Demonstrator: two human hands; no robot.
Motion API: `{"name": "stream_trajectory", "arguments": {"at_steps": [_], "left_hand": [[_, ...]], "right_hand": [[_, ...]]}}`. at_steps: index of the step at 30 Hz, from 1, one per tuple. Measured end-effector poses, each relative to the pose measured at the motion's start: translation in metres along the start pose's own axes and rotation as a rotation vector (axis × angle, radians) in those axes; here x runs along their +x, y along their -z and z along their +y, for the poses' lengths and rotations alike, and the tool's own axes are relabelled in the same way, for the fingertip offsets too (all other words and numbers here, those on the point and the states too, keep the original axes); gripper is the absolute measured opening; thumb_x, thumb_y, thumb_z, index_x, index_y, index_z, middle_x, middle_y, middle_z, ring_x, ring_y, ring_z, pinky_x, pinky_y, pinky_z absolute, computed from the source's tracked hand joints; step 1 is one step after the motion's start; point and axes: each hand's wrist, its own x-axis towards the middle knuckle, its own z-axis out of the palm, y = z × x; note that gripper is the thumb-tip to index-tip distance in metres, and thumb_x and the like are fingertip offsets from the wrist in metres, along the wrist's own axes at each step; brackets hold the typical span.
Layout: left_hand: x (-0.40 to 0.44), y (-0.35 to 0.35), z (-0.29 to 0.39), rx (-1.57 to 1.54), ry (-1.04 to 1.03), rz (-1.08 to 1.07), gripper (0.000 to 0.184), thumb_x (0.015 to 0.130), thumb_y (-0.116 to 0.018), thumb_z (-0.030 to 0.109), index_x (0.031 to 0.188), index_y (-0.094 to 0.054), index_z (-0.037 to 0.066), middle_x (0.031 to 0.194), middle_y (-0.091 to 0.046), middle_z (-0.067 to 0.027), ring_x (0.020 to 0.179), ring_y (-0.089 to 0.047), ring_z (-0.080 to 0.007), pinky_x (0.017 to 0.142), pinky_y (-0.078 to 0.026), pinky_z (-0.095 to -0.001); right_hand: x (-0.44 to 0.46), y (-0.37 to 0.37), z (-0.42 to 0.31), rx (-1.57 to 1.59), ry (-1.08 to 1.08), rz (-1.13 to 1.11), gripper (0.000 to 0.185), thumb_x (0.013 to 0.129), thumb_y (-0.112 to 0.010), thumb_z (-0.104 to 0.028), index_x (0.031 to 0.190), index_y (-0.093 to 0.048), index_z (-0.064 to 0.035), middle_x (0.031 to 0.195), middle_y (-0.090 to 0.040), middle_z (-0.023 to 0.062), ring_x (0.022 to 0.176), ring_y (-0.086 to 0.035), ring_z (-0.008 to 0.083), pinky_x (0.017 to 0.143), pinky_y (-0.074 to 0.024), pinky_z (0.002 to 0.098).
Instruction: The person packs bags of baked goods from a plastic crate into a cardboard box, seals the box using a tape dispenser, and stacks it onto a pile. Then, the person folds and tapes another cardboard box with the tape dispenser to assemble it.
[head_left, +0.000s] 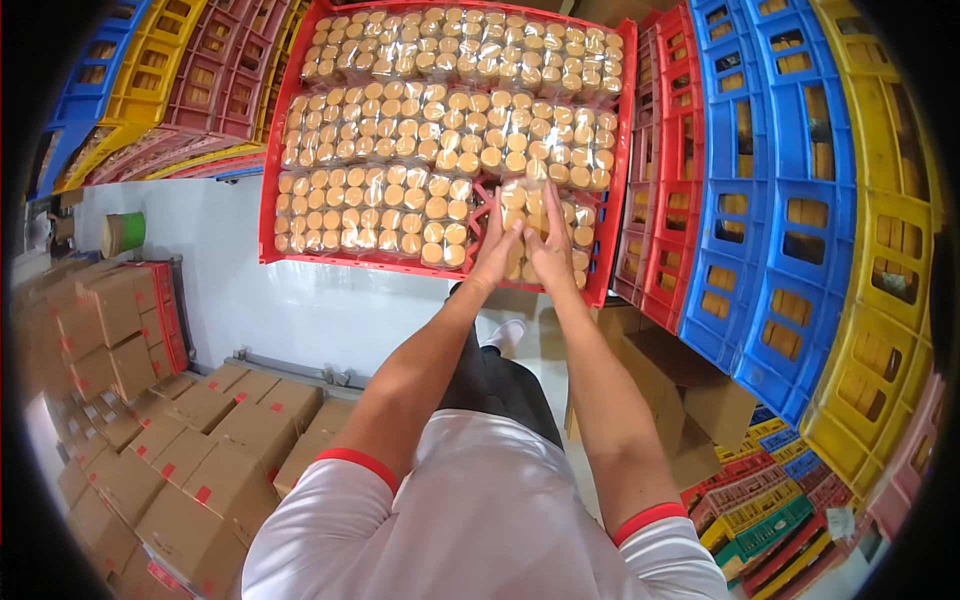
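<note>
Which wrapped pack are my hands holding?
The wrapped pack between your left hand and right hand, at the row nearest you in the red crate: it alone is clasped from both sides.

No word, brand or number can be read. Small red label-like patches mark the stacked cardboard cartons, too small and blurred for lettering to be made out. A pale slip by the stacked plastic crates is likewise illegible.

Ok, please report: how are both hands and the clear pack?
Left hand and right hand holding one clear pack between them. Pack at near side of red crate. Nothing visible in the way.
</note>
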Motion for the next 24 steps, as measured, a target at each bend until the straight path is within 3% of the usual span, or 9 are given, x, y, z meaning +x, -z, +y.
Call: {"name": "stream_trajectory", "arguments": {"at_steps": [3, 8, 10, 12, 14, 15, 18, 22, 24], "left_hand": [[-0.014, -0.003, -0.025, 0.019, 0.010, -0.056, 0.083, 0.107, -0.049, 0.037, 0.165, -0.004, 0.000, 0.172, -0.011, -0.0202, 0.159, -0.011, -0.0300, 0.127, -0.012, -0.0381], [-0.025, 0.004, -0.048, 0.156, 0.231, -0.104, 0.085, 0.109, -0.036, 0.052, 0.164, 0.000, -0.002, 0.171, -0.010, -0.0253, 0.159, -0.013, -0.0346, 0.127, -0.015, -0.0370], [-0.024, 0.005, -0.042, 0.302, 0.321, -0.138, 0.082, 0.110, -0.036, 0.049, 0.165, 0.002, 0.000, 0.168, -0.025, -0.0236, 0.157, -0.023, -0.0326, 0.125, -0.020, -0.0360], [-0.014, 0.018, -0.019, 0.334, 0.304, -0.153, 0.082, 0.108, -0.047, 0.042, 0.163, -0.009, -0.004, 0.162, -0.034, -0.0274, 0.153, -0.031, -0.0377, 0.125, -0.022, -0.0390], [-0.006, 0.029, 0.034, 0.951, -0.009, -0.126, 0.082, 0.099, -0.062, 0.030, 0.159, -0.022, -0.008, 0.157, -0.041, -0.0299, 0.148, -0.039, -0.0415, 0.125, -0.024, -0.0420], [-0.001, 0.037, 0.039, 0.949, -0.069, 0.102, 0.086, 0.089, -0.073, 0.023, 0.155, -0.029, -0.011, 0.160, -0.032, -0.0338, 0.151, -0.031, -0.0446, 0.126, -0.021, -0.0460], [0.016, 0.068, 0.031, 1.356, -0.036, 0.349, 0.086, 0.090, -0.071, 0.025, 0.157, -0.029, -0.007, 0.163, -0.023, -0.0351, 0.153, -0.023, -0.0479, 0.125, -0.022, -0.0507], [0.014, 0.059, 0.021, 1.541, 0.004, 0.149, 0.091, 0.088, -0.074, 0.028, 0.156, -0.026, -0.010, 0.162, -0.016, -0.0397, 0.152, -0.017, -0.0530, 0.124, -0.023, -0.0549], [0.014, 0.053, 0.019, 1.494, -0.177, 0.174, 0.099, 0.084, -0.078, 0.024, 0.159, -0.021, -0.006, 0.161, -0.021, -0.0380, 0.148, -0.026, -0.0526, 0.121, -0.029, -0.0538]], "right_hand": [[-0.022, -0.002, 0.022, -0.291, -0.019, 0.046, 0.077, 0.087, -0.059, 0.008, 0.159, -0.037, -0.0084, 0.164, -0.031, 0.0215, 0.153, -0.030, 0.0392, 0.124, -0.0300, 0.0438], [-0.032, -0.015, 0.029, -0.337, -0.178, 0.154, 0.060, 0.091, -0.061, 0.000, 0.149, -0.051, -0.0054, 0.155, -0.044, 0.0208, 0.140, -0.045, 0.0405, 0.114, -0.0406, 0.0487], [-0.026, -0.023, 0.017, -0.610, -0.297, 0.029, 0.054, 0.092, -0.061, -0.004, 0.145, -0.055, -0.0018, 0.153, -0.045, 0.0228, 0.141, -0.044, 0.0416, 0.117, -0.0366, 0.0471], [-0.025, -0.029, 0.019, -0.633, -0.284, 0.061, 0.050, 0.092, -0.065, -0.009, 0.141, -0.059, -0.0028, 0.154, -0.043, 0.0236, 0.142, -0.041, 0.0431, 0.116, -0.0374, 0.0477], [-0.033, -0.029, 0.021, -0.747, -0.196, 0.055, 0.050, 0.090, -0.069, -0.010, 0.139, -0.062, -0.0041, 0.155, -0.042, 0.0243, 0.139, -0.044, 0.0441, 0.114, -0.0393, 0.0504], [-0.036, -0.027, 0.020, -0.749, -0.198, 0.056, 0.050, 0.090, -0.069, -0.010, 0.139, -0.062, -0.0041, 0.155, -0.042, 0.0243, 0.139, -0.044, 0.0441, 0.114, -0.0393, 0.0504], [-0.050, -0.021, 0.018, -0.604, -0.187, 0.108, 0.049, 0.089, -0.069, -0.008, 0.138, -0.063, -0.0061, 0.155, -0.042, 0.0242, 0.141, -0.042, 0.0437, 0.116, -0.0365, 0.0505], [-0.056, -0.008, 0.022, -0.564, -0.225, 0.139, 0.049, 0.089, -0.068, -0.007, 0.137, -0.062, -0.0073, 0.155, -0.043, 0.0242, 0.141, -0.042, 0.0435, 0.117, -0.0353, 0.0496], [-0.060, -0.003, 0.018, -0.573, -0.208, 0.165, 0.049, 0.089, -0.068, -0.007, 0.137, -0.062, -0.0075, 0.154, -0.043, 0.0242, 0.140, -0.043, 0.0433, 0.116, -0.0362, 0.0490]]}}
